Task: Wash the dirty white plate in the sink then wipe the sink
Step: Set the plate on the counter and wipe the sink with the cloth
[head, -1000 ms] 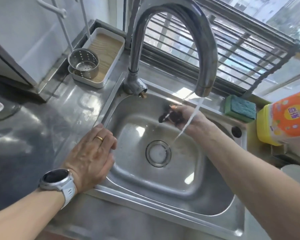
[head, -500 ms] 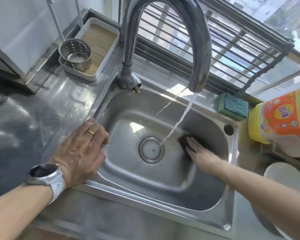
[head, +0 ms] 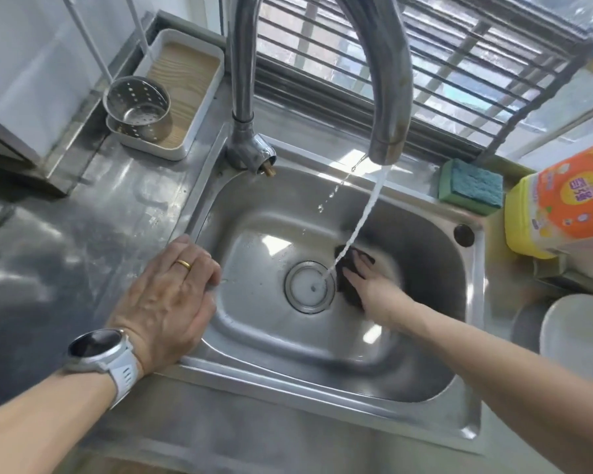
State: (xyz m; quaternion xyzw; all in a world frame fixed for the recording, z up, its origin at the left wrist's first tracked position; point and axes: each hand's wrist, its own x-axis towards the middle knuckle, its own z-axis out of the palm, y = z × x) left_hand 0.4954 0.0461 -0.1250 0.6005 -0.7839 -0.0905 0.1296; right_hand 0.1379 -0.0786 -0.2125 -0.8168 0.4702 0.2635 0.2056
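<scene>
The steel sink (head: 322,340) fills the middle of the view, with water running from the curved tap (head: 387,80) onto the round drain (head: 308,287). My right hand (head: 374,289) lies flat inside the basin, fingers pressing a dark scrubbing pad (head: 348,292) against the bottom just right of the drain. My left hand (head: 168,299), with a ring and a white watch, rests palm down on the sink's left rim, holding nothing. A white plate (head: 582,340) stands at the right edge, outside the basin.
A green and blue sponge (head: 471,186) sits on the back right rim beside a yellow detergent bottle (head: 562,203). A white tray (head: 182,90) with a perforated steel cup (head: 137,109) stands at back left. The wet steel counter (head: 65,234) stretches left.
My right hand came down from under the tap to the sink bottom with the dark pad, then slid left toward the drain. My left hand stayed on the rim.
</scene>
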